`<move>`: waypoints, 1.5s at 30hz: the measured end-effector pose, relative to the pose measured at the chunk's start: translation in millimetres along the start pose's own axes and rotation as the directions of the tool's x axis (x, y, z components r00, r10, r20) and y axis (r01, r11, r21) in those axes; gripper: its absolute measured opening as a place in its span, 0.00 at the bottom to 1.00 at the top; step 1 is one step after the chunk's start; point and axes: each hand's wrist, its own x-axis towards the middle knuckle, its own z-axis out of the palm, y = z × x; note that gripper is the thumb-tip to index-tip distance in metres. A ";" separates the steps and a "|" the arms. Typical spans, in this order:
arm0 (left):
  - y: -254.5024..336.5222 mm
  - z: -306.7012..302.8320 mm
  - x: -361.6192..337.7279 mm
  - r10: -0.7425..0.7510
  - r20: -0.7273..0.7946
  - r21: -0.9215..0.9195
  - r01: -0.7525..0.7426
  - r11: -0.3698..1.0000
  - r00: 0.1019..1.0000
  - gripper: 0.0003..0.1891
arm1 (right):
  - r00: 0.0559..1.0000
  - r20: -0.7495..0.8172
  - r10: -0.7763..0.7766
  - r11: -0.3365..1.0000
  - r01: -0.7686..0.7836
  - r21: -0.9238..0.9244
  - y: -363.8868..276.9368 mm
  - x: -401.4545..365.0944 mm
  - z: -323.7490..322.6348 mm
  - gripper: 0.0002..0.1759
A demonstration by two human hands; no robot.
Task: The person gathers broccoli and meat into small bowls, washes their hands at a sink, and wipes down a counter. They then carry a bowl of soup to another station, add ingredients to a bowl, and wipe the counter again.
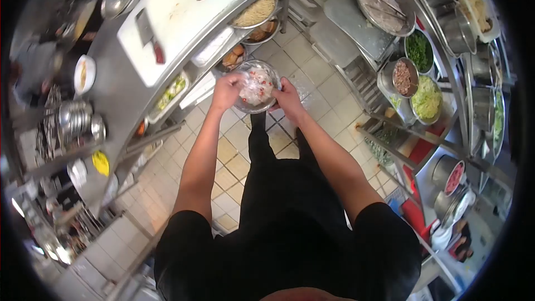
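A round metal bowl [241, 105] is held over the tiled floor, in front of my legs. Inside it lies a pale, glossy food [257, 86] with small red pieces. My right hand [287, 97] grips the bowl's right rim, thumb on top and fingers beneath. At the bowl's left side is my left hand [227, 90], its fingers bent together at the rim; clear plastic seems to cover part of the bowl beside them. What those fingers pinch is too blurred to make out.
On the left counter, a knife [149, 36] lies on a white cutting board [186, 0]. Below are a noodle bowl [256, 11] and a vegetable tray [170, 96]. Right, a large metal bowl [409, 22] stands near chopped greens [419, 51] and shredded cabbage [427, 97]. A person [34, 72] stands far left.
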 end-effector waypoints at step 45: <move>95.7 -143.8 -202.7 0.182 -0.127 0.770 -0.019 0.638 0.975 0.34 | 0.927 0.375 0.011 0.970 0.081 -0.230 -38.9 -114.6 212.6 0.14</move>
